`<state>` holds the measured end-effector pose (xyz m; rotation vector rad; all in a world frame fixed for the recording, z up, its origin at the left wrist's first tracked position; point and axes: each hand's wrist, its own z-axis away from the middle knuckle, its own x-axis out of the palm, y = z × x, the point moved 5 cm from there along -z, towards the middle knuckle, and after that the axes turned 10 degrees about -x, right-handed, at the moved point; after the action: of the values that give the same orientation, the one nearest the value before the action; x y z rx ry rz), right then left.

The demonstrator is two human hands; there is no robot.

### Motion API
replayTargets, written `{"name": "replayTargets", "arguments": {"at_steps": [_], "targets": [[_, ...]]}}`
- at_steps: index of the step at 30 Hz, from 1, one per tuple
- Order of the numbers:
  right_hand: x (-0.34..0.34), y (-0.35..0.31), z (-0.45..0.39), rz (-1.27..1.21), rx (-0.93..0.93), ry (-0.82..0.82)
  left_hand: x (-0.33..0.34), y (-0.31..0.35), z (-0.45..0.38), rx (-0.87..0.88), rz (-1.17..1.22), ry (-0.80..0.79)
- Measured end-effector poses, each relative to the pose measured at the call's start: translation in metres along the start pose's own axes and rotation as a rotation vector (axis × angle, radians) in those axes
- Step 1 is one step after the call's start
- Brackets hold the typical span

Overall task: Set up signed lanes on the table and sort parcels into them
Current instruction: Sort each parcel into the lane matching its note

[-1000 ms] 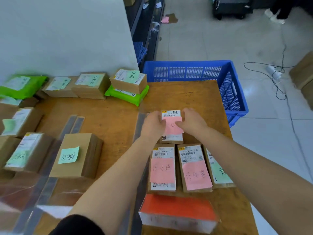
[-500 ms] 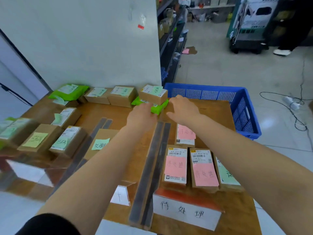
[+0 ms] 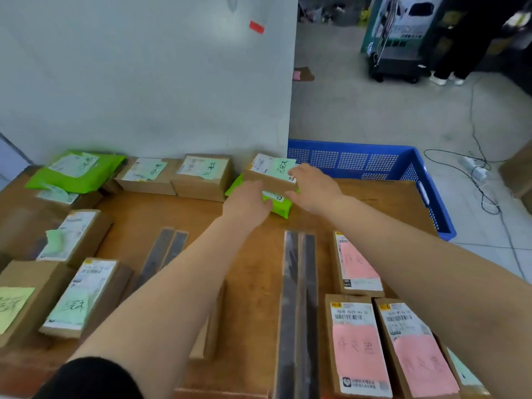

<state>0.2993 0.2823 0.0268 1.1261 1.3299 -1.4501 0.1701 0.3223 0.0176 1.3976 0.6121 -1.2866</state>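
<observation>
A cardboard parcel (image 3: pixel 269 171) with a green note lies on top of a green mailer bag (image 3: pixel 278 205) at the back of the wooden table (image 3: pixel 253 272). My right hand (image 3: pixel 313 188) holds the parcel's right end, fingers over its top and thumb at its front. My left hand (image 3: pixel 248 199) is against the parcel's front left, on the green bag, with its fingertips hidden. Two pairs of dark strips (image 3: pixel 165 253) (image 3: pixel 299 286) split the table into lanes. Three parcels with pink notes (image 3: pixel 356 263) (image 3: pixel 357 347) (image 3: pixel 414 352) lie in the right lane.
Several parcels with green notes (image 3: pixel 203 174) (image 3: pixel 145 174) (image 3: pixel 77 298) and a green bag (image 3: pixel 76 171) fill the back and left of the table. A blue crate (image 3: pixel 374 162) stands off the far right edge. A white wall rises behind; cables lie on the floor at right.
Both hands left the pink-note parcel in the right lane and reached forward to the green-note parcel at the back. My head lifted, bringing the wall and the floor beyond into view.
</observation>
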Motion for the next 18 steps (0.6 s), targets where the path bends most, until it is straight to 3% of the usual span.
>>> {"name": "replayTargets", "arguments": {"at_steps": [8, 18], "targets": [[0.047, 0.056, -0.100, -0.068, 0.195, 0.009, 0.048, -0.022, -0.098, 0.010, 0.005, -0.105], [0.065, 0.064, -0.124, -0.356, 0.272, 0.075, 0.075, -0.026, -0.114, -0.225, 0.537, -0.158]]}}
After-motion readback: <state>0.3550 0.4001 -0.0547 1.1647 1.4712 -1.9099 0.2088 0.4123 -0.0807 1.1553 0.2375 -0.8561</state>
